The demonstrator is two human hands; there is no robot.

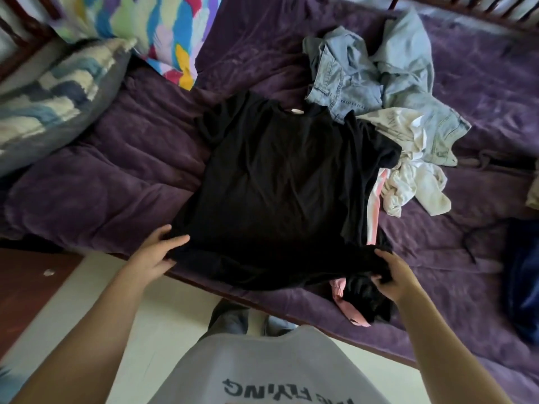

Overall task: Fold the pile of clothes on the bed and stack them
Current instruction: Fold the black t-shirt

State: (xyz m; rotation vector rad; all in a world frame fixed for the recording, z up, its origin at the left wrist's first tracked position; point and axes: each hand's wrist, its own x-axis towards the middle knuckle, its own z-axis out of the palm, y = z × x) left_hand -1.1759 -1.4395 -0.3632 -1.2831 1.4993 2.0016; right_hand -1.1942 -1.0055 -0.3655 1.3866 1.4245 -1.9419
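At the far left of the bed (110, 176) lie a blue-and-cream pillow (52, 91) and a bright patterned pillow (163, 33), both well apart from the work. Next along, at the bed's near edge, the left hand (159, 252) pinches the lower-left corner of the black shirt (277, 176), thumb on top and fingers tucked under the hem. The shirt lies spread on the purple cover with its collar away from the person. Its body is mostly flat and its left sleeve is rumpled. The right hand (393, 275) grips the lower-right hem, fingers curled round a bunch of cloth, with a pink garment (348, 310) poking out just beneath. Further right, the unfolded pile of pale jeans (364, 74) and a white garment (408, 176) touches the shirt's right sleeve.

The step looks to be squaring the shirt before its first fold. Both hands should draw the hem taut and level so the creases run out. The right hand ought to let out its bunch so that edge lies straight. The pink garment should be kept out of the fold, and the shirt is best slid leftward, away from the pile, before the sleeves go in.
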